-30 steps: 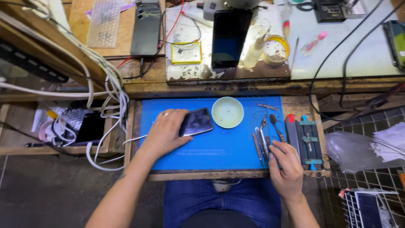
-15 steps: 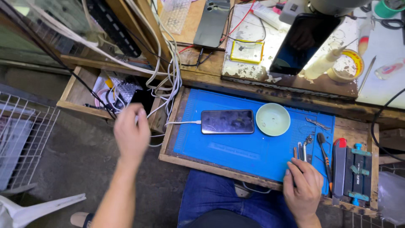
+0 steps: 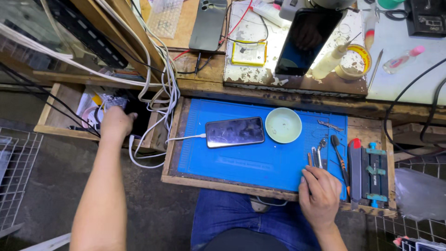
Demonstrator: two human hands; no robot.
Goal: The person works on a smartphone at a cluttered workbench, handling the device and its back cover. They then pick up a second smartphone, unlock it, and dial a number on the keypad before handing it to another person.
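Note:
My left hand (image 3: 116, 122) reaches into an open wooden drawer (image 3: 58, 122) at the left, its fingers hidden among cables and small items, so what it touches is unclear. My right hand (image 3: 319, 195) rests flat on the front right of the blue mat (image 3: 241, 160), fingertips at several small hand tools (image 3: 320, 153). A black phone (image 3: 234, 132) lies face up in the middle of the mat with a white cable (image 3: 186, 138) plugged into its left end. A pale green dish (image 3: 283, 125) sits just right of the phone.
A bundle of white cables (image 3: 162, 83) hangs between drawer and mat. A blue and black clamp jig (image 3: 374, 174) lies at the right. On the bench behind are a dark phone (image 3: 207, 18), a flat battery (image 3: 249, 52), a phone screen (image 3: 304, 42) and a tape roll (image 3: 353, 60).
My left hand left the phone and moved left into the drawer. The view swung left. My right hand stayed by the tools.

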